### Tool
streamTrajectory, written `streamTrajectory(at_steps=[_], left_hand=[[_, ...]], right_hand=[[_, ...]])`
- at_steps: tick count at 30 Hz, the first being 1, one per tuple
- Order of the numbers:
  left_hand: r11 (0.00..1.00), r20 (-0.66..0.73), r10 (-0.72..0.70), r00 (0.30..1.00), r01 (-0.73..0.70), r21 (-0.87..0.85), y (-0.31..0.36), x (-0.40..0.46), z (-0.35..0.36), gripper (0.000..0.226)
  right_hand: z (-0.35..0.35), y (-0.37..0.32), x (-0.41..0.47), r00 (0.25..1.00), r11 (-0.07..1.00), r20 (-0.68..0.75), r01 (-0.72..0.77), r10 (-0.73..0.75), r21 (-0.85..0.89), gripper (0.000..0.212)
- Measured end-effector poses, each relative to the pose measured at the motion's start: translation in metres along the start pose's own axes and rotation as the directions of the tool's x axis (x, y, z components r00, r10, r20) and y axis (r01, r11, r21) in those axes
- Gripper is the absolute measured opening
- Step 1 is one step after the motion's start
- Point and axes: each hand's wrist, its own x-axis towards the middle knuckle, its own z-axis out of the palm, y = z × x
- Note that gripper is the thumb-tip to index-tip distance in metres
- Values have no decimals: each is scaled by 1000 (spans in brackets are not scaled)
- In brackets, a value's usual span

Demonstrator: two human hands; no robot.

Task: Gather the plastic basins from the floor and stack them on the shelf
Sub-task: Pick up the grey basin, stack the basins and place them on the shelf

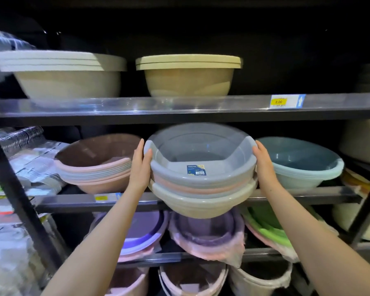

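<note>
Head view: both hands point(139, 167) point(265, 165) hold nested basins point(201, 178) at shelf point(73, 202).

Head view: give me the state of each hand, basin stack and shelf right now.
Left hand: gripping the held stack's left rim.
Right hand: gripping its right rim.
Held basin stack: nested, tilted toward the camera, at the middle shelf's front edge.
Pink stack: on the middle shelf, tilted.
Blue stack: on the middle shelf, tilted.
Two beige stacks: upright on the top shelf.
</note>
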Motion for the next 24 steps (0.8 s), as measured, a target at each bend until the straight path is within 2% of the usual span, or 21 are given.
streamTrajectory(at_steps=[3, 6, 8, 10, 12, 15, 19, 24], left_hand=[[994, -180, 22, 983, -2, 107, 6, -8, 7, 53], [998, -145, -34, 989, 41, 46, 11, -30, 21, 56], [999, -127, 17, 992, -11, 46, 13, -41, 26, 65], [997, -137, 61, 989, -54, 55, 17, -44, 26, 71], [994, -153, 102, 983, -96, 49, 19, -45, 25, 67], [990, -146, 138, 980, -136, 24, 14, -45, 22, 62], [994, -162, 106, 981, -109, -9, 12, -29, 27, 57], [997, -179, 75, 981, -73, 21, 4, 10, 40, 37]], right_hand=[[8, -7, -3, 996, 999, -88, 8, -12, -47, 53], [11, -5, -7, 991, 997, -119, 58, -65, -60, 45], [10, -5, -10, 994, 996, -93, 59, -65, -66, 45], [10, -5, -15, 998, 997, -16, 59, -60, -48, 59], [10, -3, -26, 997, 997, 44, 71, -70, -24, 73], [13, -4, -38, 989, 990, 56, 138, -136, -21, 55], [19, -6, -22, 992, 991, -7, 129, -129, -31, 70], [34, -1, 17, 991, 988, -37, 126, -130, -92, 46]])
